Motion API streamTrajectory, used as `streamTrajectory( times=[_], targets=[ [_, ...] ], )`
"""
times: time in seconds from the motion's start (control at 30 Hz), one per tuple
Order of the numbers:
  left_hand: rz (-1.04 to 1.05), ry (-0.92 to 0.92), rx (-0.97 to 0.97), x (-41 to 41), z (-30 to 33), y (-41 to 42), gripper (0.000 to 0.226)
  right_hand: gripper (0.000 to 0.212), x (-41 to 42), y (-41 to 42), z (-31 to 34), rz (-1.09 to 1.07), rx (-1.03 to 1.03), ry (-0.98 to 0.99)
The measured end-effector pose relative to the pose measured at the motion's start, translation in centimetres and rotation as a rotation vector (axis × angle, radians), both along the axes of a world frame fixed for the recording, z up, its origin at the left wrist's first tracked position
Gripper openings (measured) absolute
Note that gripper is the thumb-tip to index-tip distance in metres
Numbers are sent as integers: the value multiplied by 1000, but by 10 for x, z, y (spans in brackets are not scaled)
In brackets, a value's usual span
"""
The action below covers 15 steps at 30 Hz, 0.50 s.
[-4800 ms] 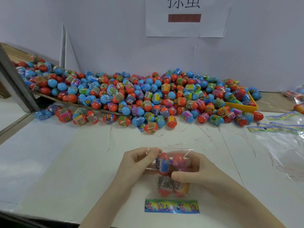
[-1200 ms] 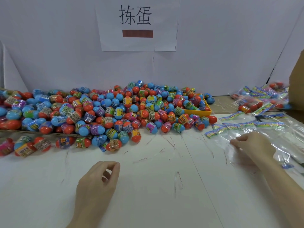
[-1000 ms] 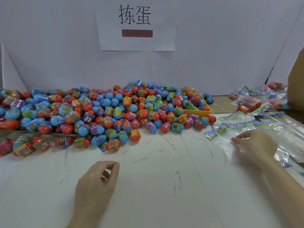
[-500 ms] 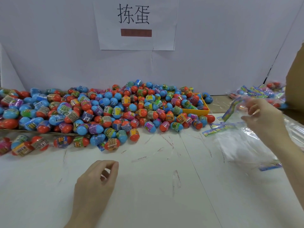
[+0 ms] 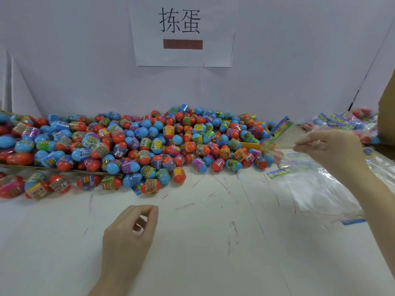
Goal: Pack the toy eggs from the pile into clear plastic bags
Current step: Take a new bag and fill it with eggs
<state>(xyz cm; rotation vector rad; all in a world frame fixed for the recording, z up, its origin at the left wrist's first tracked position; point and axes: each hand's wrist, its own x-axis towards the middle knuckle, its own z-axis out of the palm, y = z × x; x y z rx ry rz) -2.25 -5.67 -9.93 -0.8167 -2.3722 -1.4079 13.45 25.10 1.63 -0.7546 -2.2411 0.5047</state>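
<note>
A big pile of red and blue toy eggs (image 5: 149, 144) stretches across the back of the white table (image 5: 203, 253). My right hand (image 5: 333, 150) is raised at the right and pinches a clear plastic bag (image 5: 280, 137) with a colourful header strip, lifted off the table. My left hand (image 5: 128, 236) rests near the table's front with fingers loosely curled and nothing in it. A stack of flat clear bags (image 5: 320, 189) lies under and in front of my right hand.
Packed bags of eggs (image 5: 346, 122) lie at the far right by a brown cardboard edge (image 5: 388, 116). A yellow tray (image 5: 254, 145) pokes out of the pile's right side. A paper sign (image 5: 181, 30) hangs on the white back wall.
The filled bag held in both hands earlier is gone. My right hand reached to the flat bags, pinched one and lifted it off the table. My left hand stayed put.
</note>
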Motion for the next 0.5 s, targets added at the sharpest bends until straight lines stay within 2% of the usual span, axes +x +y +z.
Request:
streamTrajectory(
  times=[0.1,0.2,0.27,0.33,0.4,0.43,0.47,0.5],
  targets=[
    [-50,-29,162,10,17,5,37,14,-5,-16,9,216,-121,-20],
    [-195,3,270,27,55,18,10,20,-16,-38,19,384,-163,-139],
    [-281,35,232,36,79,30,29,16,-25,-56,27,534,-213,-187],
    [-317,-10,138,36,101,45,62,5,-32,-71,34,698,-306,-214],
    [-363,-164,1,31,118,58,83,17,-40,-83,39,800,-313,-247],
    [-433,-294,-35,25,122,63,76,13,-44,-87,38,827,-316,-258],
    [-537,-427,-5,20,124,66,53,6,-46,-90,38,847,-326,-273],
    [-602,-515,59,15,123,68,24,9,-49,-91,36,859,-328,-284]
  ],
)
